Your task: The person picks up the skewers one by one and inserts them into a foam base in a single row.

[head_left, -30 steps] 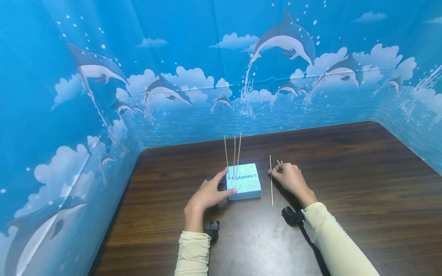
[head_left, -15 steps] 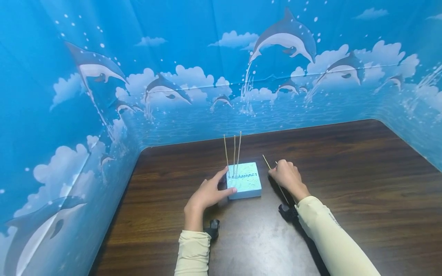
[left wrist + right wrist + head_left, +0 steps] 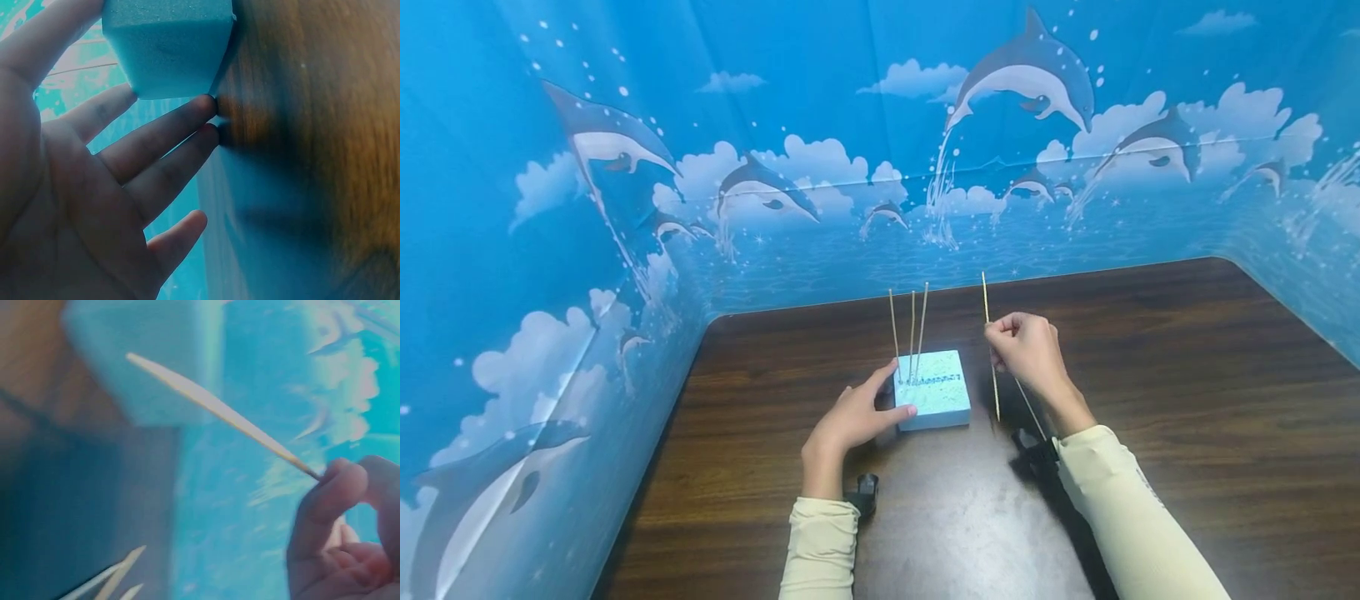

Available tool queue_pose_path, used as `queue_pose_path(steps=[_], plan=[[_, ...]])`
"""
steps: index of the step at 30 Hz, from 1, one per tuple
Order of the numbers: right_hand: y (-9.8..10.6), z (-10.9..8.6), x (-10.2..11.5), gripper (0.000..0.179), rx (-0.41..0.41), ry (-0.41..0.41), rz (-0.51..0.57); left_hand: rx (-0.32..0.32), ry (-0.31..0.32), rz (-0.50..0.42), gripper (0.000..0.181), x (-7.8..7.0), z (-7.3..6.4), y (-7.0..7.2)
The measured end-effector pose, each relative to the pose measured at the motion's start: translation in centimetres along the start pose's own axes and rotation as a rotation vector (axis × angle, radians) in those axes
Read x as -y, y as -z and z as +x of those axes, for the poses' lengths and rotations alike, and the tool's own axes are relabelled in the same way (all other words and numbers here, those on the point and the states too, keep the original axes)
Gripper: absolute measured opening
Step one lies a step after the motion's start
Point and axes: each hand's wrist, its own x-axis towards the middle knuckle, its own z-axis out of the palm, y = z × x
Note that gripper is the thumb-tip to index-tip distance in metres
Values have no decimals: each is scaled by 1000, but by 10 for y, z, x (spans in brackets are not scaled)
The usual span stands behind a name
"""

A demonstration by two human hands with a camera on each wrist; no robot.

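Note:
A pale blue foam block lies on the table with several dark marks in a row across its top. Three thin wooden skewers stand upright in its left part. My left hand holds the block at its left side, thumb at the front edge and index finger at the back corner; its other fingers extend beside it. Right of the block, my right hand pinches another skewer between thumb and fingertips, nearly upright. The right wrist view shows its pointed end.
Further loose skewers lie on the table below my right hand, partly hidden in the head view. The dark wooden table meets a blue dolphin-print curtain at the back and sides. A black camera sits at the right wrist.
My right hand has lifted the skewer off the table, moving it up and away from me and turning it from slanted to nearly upright. The left hand and block stay in place.

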Motion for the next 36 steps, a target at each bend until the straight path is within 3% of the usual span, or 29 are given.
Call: queue_pose_path(steps=[3, 6, 10, 14, 36], plan=[[-4, -1, 22, 11, -84, 104, 142, 2, 10, 2, 86, 0, 0, 0], [-13, -2, 37, 6, -112, 218, 230, 2, 20, 2, 86, 0, 0, 0], [-27, -5, 44, 5, -115, 345, 230, 7, 27, 4, 86, 0, 1, -1], [-36, -5, 45, 5, -104, 419, 189, 8, 25, 7, 86, -1, 2, -2], [-51, -5, 41, 5, -117, 532, 90, 2, 2, 31, 86, 0, 3, 0]])
